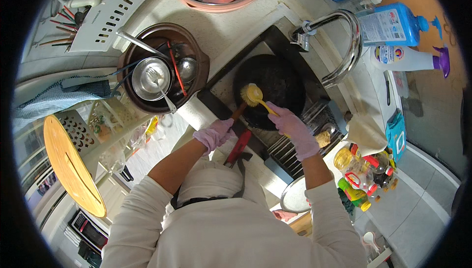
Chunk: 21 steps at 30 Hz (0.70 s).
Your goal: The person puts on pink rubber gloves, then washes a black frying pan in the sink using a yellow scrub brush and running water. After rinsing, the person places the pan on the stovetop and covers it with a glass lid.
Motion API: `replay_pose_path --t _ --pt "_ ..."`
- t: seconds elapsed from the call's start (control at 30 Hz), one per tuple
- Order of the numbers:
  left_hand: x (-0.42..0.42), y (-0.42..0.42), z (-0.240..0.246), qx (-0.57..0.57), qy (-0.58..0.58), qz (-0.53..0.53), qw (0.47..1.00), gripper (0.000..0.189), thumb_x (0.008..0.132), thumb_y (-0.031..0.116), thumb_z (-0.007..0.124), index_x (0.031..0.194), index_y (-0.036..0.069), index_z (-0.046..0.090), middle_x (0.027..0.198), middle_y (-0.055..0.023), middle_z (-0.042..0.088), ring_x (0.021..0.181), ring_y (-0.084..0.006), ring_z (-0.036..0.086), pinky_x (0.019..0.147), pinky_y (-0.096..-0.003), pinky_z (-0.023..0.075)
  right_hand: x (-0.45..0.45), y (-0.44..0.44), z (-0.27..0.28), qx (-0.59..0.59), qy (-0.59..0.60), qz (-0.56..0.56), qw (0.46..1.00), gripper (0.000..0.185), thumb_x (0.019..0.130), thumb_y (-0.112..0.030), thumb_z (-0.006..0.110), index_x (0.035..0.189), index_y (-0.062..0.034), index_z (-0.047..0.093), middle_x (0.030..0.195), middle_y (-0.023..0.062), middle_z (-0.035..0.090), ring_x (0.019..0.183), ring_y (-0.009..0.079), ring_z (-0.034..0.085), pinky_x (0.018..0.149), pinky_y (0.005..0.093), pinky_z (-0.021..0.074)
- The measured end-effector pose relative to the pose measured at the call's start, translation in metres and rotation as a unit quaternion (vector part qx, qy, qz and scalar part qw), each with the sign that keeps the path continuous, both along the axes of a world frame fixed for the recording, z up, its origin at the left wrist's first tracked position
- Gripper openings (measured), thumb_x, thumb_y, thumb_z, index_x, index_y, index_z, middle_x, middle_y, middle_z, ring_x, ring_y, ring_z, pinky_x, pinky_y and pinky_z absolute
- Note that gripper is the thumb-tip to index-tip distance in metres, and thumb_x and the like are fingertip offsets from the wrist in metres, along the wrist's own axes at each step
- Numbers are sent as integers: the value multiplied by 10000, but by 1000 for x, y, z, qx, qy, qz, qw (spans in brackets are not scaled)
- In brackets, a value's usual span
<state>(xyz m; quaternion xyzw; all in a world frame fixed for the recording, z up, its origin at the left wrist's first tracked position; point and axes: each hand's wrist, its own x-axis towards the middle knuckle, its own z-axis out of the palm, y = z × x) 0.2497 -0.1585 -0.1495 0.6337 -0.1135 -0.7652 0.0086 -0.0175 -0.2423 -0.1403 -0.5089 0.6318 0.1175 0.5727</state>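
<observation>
A black frying pan (276, 78) sits in the dark sink (223, 80). My left hand (217, 133), in a pink glove, is closed around the pan's brown handle (238, 112). My right hand (293, 128), gloved too, grips the yellow handle of a round dish brush (252, 94). The brush head lies over the pan's near-left rim, by the base of the handle; whether its bristles touch the pan, I cannot tell. Below my left hand, a red-handled tool (239, 146) rests at the sink's front edge.
A chrome faucet (348, 65) arches over the sink's right side. Left stands a brown pot (197, 72) holding a metal bowl (138, 80), a fork and a ladle. A wire rack (285, 157) spans the sink's right end. Sauce bottles (357, 190) and detergent bottles (391, 24) line the right counter.
</observation>
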Motion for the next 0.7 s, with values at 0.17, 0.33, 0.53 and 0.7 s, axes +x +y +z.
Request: replay_pose_path --t 0.17,0.33,0.53,0.7 --pt "2 -3 1 24 23 28 999 492 968 529 431 821 80 568 537 32 396 401 -107 315 393 -299 251 22 -24 -45 -215 249 164 930 516 938 -192 518 1444 -249 437 945 178 682 812 321 676 695 439 546" --pt "4 -2 1 33 27 24 999 485 975 521 430 819 80 558 537 35 381 408 -99 297 391 -292 234 17 -28 -34 -126 173 81 973 528 941 -197 537 1453 -266 430 789 135 636 712 252 647 654 382 537" --pt "4 2 -3 14 11 21 1000 476 972 517 437 824 79 547 534 45 350 409 -95 273 392 -293 217 21 -22 -9 53 -73 51 995 536 935 -256 560 1450 -171 437 866 139 641 678 180 601 579 324 512" --pt "9 -1 -5 53 71 63 994 469 970 525 445 804 96 539 526 50 332 410 -94 267 393 -285 199 35 -24 -45 -252 142 149 946 544 956 -232 541 1474 -209 377 1047 198 651 742 279 662 690 385 546"
